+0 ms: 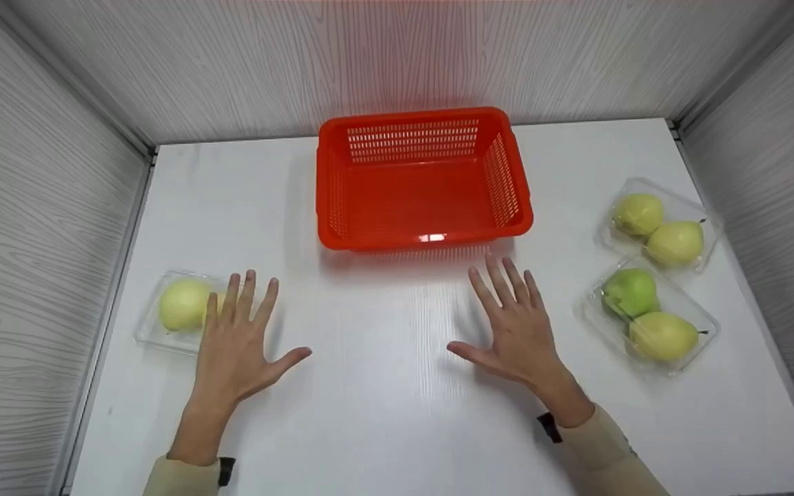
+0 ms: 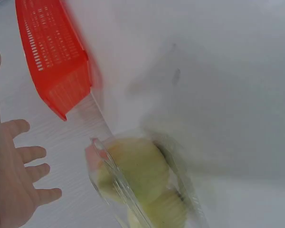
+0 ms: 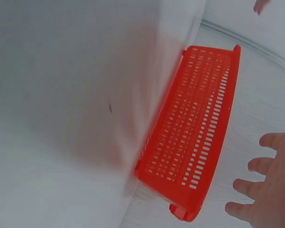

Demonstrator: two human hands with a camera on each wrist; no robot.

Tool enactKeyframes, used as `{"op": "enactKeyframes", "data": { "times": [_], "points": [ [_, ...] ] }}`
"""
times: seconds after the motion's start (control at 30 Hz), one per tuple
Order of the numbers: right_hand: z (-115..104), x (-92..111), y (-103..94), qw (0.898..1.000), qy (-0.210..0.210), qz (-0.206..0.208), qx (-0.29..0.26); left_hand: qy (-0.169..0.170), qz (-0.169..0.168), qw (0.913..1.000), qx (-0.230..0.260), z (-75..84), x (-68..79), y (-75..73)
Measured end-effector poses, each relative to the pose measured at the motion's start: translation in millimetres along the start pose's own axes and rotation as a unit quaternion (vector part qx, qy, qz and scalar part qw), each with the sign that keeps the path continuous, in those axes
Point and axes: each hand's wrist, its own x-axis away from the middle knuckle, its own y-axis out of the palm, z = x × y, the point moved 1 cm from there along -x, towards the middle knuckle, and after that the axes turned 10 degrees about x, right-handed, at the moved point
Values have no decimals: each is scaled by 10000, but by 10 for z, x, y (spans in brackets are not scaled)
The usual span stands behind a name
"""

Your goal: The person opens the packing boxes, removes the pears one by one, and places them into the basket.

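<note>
My left hand (image 1: 235,348), fingers straight and spread, is over the right end of a clear plastic box (image 1: 152,331) and partly hides it. In that box a yellow-green pear (image 1: 183,304) shows, with a second one mostly behind my fingers; the left wrist view shows both pears (image 2: 137,166) through the plastic. My right hand (image 1: 522,337) is likewise spread, holding nothing, over the white table just in front of a red plastic basket (image 1: 424,241). The basket has slotted sides and nothing inside it.
Two more clear boxes lie on the right. The farther box (image 1: 697,207) holds two yellow pears (image 1: 675,242); the nearer box (image 1: 686,358) holds a green fruit (image 1: 631,292) and a yellow pear (image 1: 664,336). Wood-grain panels (image 1: 397,62) enclose the table's back and sides.
</note>
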Motion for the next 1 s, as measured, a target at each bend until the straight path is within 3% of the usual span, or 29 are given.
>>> {"op": "enactKeyframes", "data": {
  "times": [0.3,0.67,1.0],
  "points": [
    [-348,-149,178,9979,-616,88,198,-167,-30,9996,235,-452,107,-111],
    [-832,-369,300,9902,-1326,-332,270,-707,22,9965,451,-1057,306,-252],
    [-1203,-599,365,9833,-1707,-615,157,-1231,30,9901,680,-1401,453,-265]
  ]
}}
